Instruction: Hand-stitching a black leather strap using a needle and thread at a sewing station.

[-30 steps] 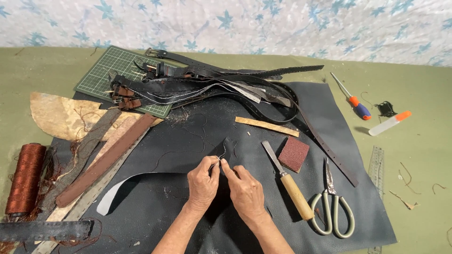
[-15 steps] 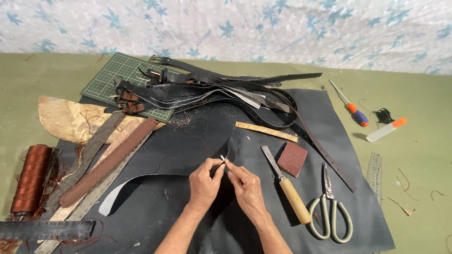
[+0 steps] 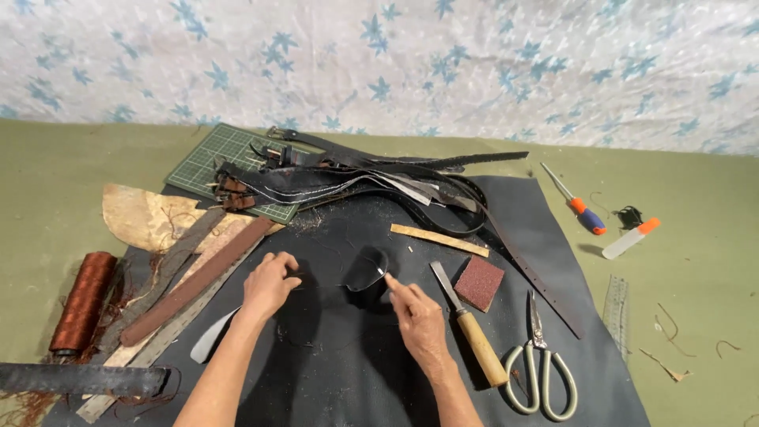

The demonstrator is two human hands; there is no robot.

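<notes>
A long curved black leather strip (image 3: 365, 269) with a pale underside lies on the dark mat (image 3: 545, 237), its near end curled up into a loop. My left hand (image 3: 269, 286) rests on the strip left of the loop, fingers curled and pinched at its edge. My right hand (image 3: 415, 316) is just right of the loop, index finger and thumb holding the curled end. A wooden-handled chisel (image 3: 474, 336) lies right beside my right hand.
Scissors (image 3: 539, 368) and a sandpaper block (image 3: 479, 282) lie right of the chisel. A pile of black belts (image 3: 356, 178) covers a green cutting mat (image 3: 213, 158) at the back. Brown leather strips (image 3: 198, 281) and a thread spool (image 3: 83, 300) lie left; a screwdriver (image 3: 581, 209) lies at the far right.
My hands were pinched together at the strip's end. Now they are apart: the left has moved left, and the strip's end stands curled up.
</notes>
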